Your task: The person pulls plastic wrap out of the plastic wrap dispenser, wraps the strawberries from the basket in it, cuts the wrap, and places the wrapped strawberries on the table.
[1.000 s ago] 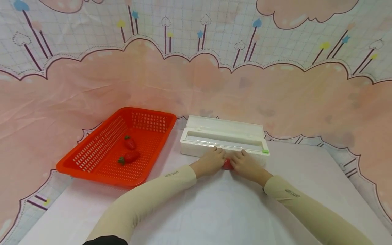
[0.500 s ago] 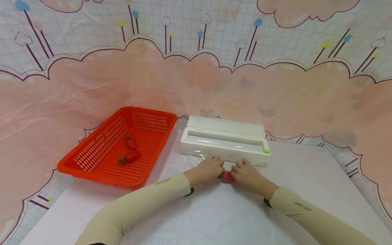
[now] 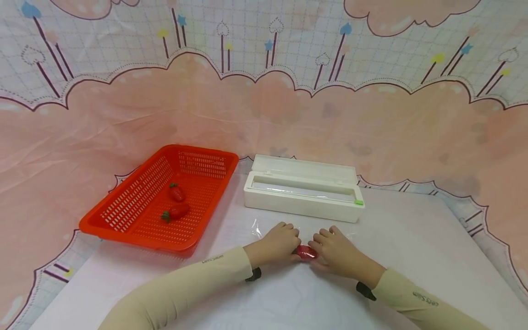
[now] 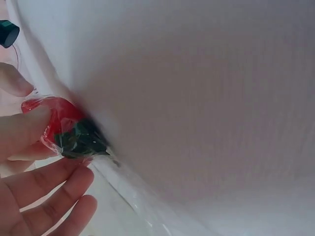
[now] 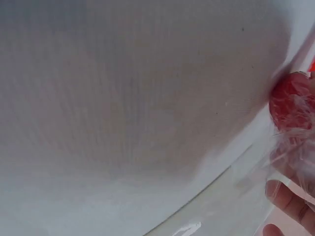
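A red strawberry [image 3: 307,252] with a dark green leafy top lies close over the white table, between my two hands. Clear cling film [image 4: 152,216] is wrapped around it and trails off in the left wrist view. My left hand [image 3: 278,243] pinches the strawberry at its leafy end, thumb and fingers against the film. From the other side my right hand [image 3: 338,252] grips the wrapped fruit, fingers curled. In the right wrist view the crinkled film [image 5: 295,142] covers the red tip, and part of that hand is out of frame.
Behind the hands stands a white cling film dispenser [image 3: 301,206], lid raised, a roll inside and a green slider [image 3: 359,202] at its right end. An orange-red perforated basket [image 3: 198,224] on the left holds two strawberries [image 3: 178,211]. A patterned cloth [image 3: 288,114] hangs behind the table.
Both hands have drawn the strawberry towards the person, away from the dispenser, and turned it within the film. The film beside the hands no longer overlaps the box front.
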Demonstrator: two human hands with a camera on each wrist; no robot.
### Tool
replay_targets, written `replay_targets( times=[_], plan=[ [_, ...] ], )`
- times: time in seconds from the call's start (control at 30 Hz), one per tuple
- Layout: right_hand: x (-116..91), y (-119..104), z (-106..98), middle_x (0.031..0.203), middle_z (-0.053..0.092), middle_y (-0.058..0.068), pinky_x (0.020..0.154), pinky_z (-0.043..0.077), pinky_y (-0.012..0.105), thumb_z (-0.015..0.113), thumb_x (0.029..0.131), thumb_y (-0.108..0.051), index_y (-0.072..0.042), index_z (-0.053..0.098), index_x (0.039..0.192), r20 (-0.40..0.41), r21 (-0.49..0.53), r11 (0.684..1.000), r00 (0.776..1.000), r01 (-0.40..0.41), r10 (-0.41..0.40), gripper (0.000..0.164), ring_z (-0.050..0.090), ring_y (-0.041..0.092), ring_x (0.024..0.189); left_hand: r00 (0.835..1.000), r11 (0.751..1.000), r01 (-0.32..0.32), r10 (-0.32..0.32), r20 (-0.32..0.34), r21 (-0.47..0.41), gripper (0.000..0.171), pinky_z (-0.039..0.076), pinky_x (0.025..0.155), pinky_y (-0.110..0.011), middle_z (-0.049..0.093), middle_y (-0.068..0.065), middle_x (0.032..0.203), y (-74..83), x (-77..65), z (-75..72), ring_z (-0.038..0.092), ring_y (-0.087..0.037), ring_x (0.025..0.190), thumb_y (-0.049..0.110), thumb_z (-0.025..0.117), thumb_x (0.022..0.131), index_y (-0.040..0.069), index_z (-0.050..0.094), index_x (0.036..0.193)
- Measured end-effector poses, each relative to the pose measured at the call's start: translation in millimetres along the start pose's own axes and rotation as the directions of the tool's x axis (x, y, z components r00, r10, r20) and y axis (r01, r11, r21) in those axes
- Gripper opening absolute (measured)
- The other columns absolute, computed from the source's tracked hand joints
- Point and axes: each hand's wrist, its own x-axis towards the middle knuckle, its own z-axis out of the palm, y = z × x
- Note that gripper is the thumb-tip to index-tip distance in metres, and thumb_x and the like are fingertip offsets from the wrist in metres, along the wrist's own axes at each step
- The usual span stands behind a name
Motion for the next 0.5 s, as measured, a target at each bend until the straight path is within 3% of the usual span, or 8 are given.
replay_targets(
  times=[0.3,0.5],
  plan=[
    [-2.4,-2.1,1.3,0.085,0.064,-0.002,0.072,0.044,0.033,0.069,0.08,-0.039,-0.015,0.067,0.095,0.014,0.089,0.994,0.998,-0.06,0.059,0.029,0.056,0.015,0.081,1.0,0.994,0.003,-0.001,0.018,-0.106,0.028,0.042,0.079,-0.026,0.059,0.006,0.086,-2.8,-1.5,0.2,0.05,-0.01,0.081,0.047,0.059,0.087,0.021,0.07,0.09],
    [-4.4,2.4,5.1,0.086,0.064,-0.002,0.071,0.044,0.032,0.067,0.082,-0.034,-0.014,0.068,0.095,0.031,0.181,0.979,0.996,-0.092,0.088,0.024,0.056,0.014,0.081,0.997,0.998,-0.016,0.012,-0.072,-0.061,0.029,0.041,0.086,-0.027,0.06,0.006,0.093,-3.7,-1.3,-3.9,0.051,-0.012,0.09,0.048,0.061,0.086,0.022,0.065,0.095]
  ],
)
